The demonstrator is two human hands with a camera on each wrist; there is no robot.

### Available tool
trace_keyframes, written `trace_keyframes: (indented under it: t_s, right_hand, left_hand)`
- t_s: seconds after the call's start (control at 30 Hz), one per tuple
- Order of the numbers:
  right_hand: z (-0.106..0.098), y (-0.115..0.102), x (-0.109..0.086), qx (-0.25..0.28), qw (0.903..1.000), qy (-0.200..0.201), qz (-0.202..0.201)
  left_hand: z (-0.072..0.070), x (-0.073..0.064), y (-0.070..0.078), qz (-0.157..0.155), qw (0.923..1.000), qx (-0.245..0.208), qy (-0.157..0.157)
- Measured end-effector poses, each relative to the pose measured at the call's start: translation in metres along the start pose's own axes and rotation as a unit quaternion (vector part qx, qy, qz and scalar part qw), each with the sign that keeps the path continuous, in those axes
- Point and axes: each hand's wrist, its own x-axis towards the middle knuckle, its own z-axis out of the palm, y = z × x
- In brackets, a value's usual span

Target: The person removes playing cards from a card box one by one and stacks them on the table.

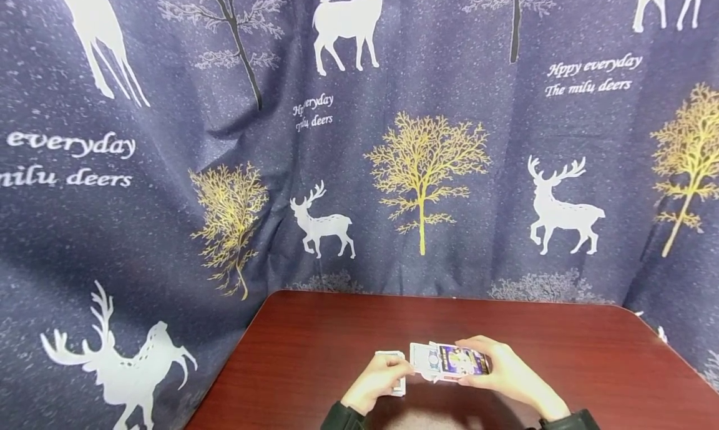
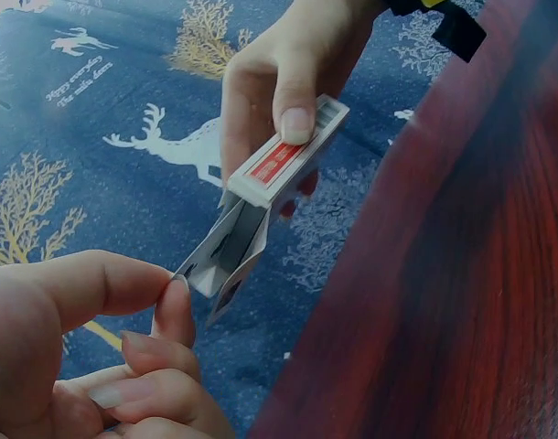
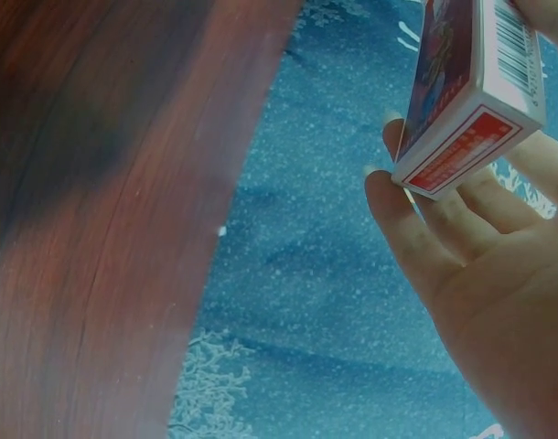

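Note:
My right hand grips a playing-card box by its sides, thumb on one narrow side and fingers on the other. The box has a colourful picture face, and a red panel and barcode show in the right wrist view. Its end toward my left hand is unfolded, with flaps spread out. In the left wrist view my left thumb and forefinger pinch the tip of one flap. A stack of playing cards lies on the table under my left hand, which partly hides it.
The reddish-brown wooden table has rounded far corners. Behind it hangs a dark blue curtain printed with white deer and yellow trees, reaching down to the table's far edge.

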Motion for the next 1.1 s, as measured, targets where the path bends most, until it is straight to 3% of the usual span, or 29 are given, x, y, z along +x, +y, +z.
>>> trace_keyframes:
  t_s: [0.37,0.6,1.0,1.1]
  right_hand:
    - [-0.004,0.002,-0.002,-0.004,0.9999,0.003,0.015]
    - [-0.004,0.002,-0.005,0.011,0.9998,-0.003,0.018]
    - [0.003,-0.002,-0.003,0.014,0.9996,-0.025,0.008]
    - [0.005,-0.002,-0.002,0.018,0.9994,-0.029,0.004]
  left_hand:
    - [-0.014,0.002,0.002,0.024,0.9987,0.035,0.028]
    - [-0.020,0.003,0.001,0.018,0.9984,0.018,0.050]
    - [-0.020,0.019,-0.006,0.032,0.9862,-0.027,0.160]
    - [-0.023,0.021,-0.008,0.031,0.9833,-0.038,0.175]
